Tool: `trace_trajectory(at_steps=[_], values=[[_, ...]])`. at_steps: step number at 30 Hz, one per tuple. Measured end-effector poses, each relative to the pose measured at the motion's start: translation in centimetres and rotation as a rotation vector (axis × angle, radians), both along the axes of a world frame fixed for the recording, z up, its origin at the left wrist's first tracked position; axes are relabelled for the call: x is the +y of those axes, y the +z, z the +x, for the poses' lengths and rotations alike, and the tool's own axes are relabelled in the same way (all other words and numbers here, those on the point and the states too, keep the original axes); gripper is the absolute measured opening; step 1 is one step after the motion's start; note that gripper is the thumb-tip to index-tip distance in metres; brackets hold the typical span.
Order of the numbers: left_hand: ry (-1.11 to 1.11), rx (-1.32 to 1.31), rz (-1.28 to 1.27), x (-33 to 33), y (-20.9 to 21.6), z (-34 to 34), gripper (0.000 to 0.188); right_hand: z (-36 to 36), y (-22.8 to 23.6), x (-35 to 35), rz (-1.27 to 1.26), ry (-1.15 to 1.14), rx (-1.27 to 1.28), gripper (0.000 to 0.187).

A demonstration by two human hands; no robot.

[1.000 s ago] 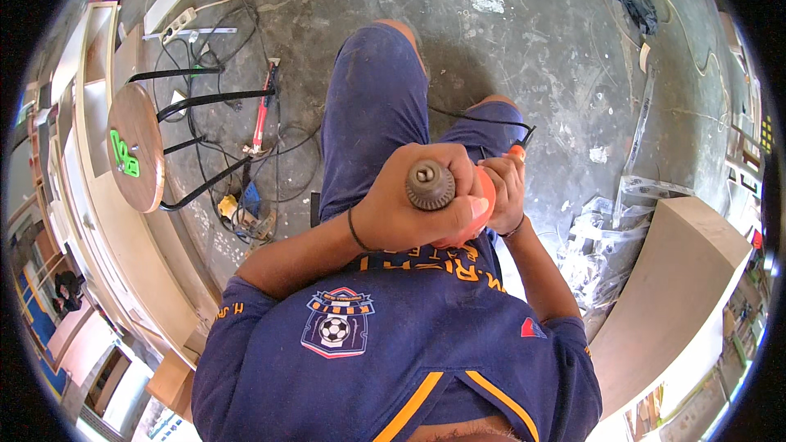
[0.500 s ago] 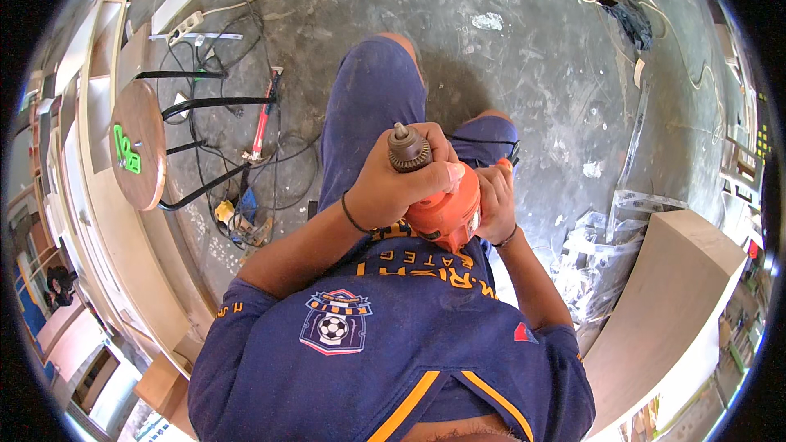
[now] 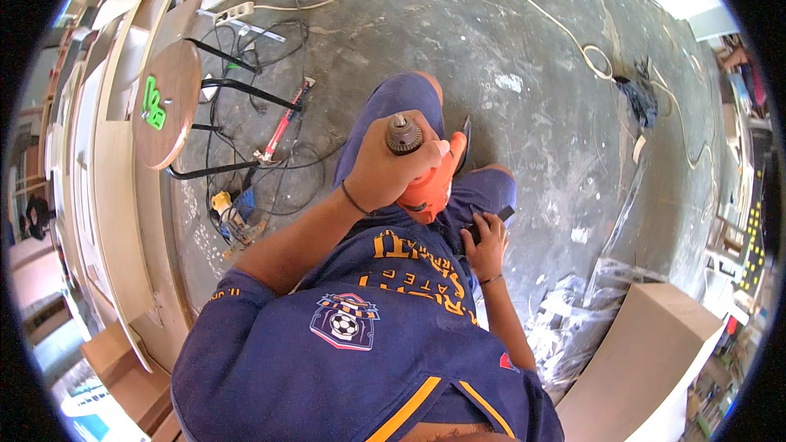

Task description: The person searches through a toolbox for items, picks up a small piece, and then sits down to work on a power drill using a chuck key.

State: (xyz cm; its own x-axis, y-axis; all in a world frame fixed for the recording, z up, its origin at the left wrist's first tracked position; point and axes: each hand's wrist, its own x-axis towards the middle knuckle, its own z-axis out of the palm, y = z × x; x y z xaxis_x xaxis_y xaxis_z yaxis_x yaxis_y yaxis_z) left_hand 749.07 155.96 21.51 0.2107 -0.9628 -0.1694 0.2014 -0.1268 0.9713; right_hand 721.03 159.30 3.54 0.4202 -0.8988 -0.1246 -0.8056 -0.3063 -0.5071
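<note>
My left hand (image 3: 385, 165) is closed around the front of an orange power drill (image 3: 426, 196), just behind its toothed metal chuck (image 3: 404, 136). The chuck points up and away from my body, and a short bit tip shows in it. The drill is over my lap, its handle side toward the right. Lower and to the right, my right hand (image 3: 489, 244) is apart from the drill, over my thigh. Its fingers are curled over a small black object (image 3: 508, 213), mostly hidden, whose kind I cannot make out.
At the left stands a round wooden stool (image 3: 168, 127) with black legs and a green piece on its seat. A red-handled hammer (image 3: 282, 127), tangled cables and a blue-and-yellow tool (image 3: 233, 211) lie beside it. A pale box-like panel (image 3: 647, 344) is at the lower right.
My right hand has let go of the drill and moved down toward my right thigh, onto a black object. My left hand still grips the drill. The whole view has shifted.
</note>
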Motion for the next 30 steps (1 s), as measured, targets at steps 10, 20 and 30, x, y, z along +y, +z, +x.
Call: trace_trajectory(at_steps=[10, 20, 30], values=[[0.200, 0.005, -0.083, 3.9, -0.6, 1.8, 0.014, -0.4, -0.5, -0.9, -0.036, 0.076, -0.096, 0.016], [0.371, 0.240, -0.182, 11.6, -1.0, 3.0, 0.016, -2.4, -2.2, -1.7, 0.163, -0.156, -0.406, 0.018], [0.355, 0.192, -0.068, 19.0, -0.1, 0.5, 0.018, 4.4, 0.7, -8.0, 0.405, -0.274, -0.809, 0.020]])
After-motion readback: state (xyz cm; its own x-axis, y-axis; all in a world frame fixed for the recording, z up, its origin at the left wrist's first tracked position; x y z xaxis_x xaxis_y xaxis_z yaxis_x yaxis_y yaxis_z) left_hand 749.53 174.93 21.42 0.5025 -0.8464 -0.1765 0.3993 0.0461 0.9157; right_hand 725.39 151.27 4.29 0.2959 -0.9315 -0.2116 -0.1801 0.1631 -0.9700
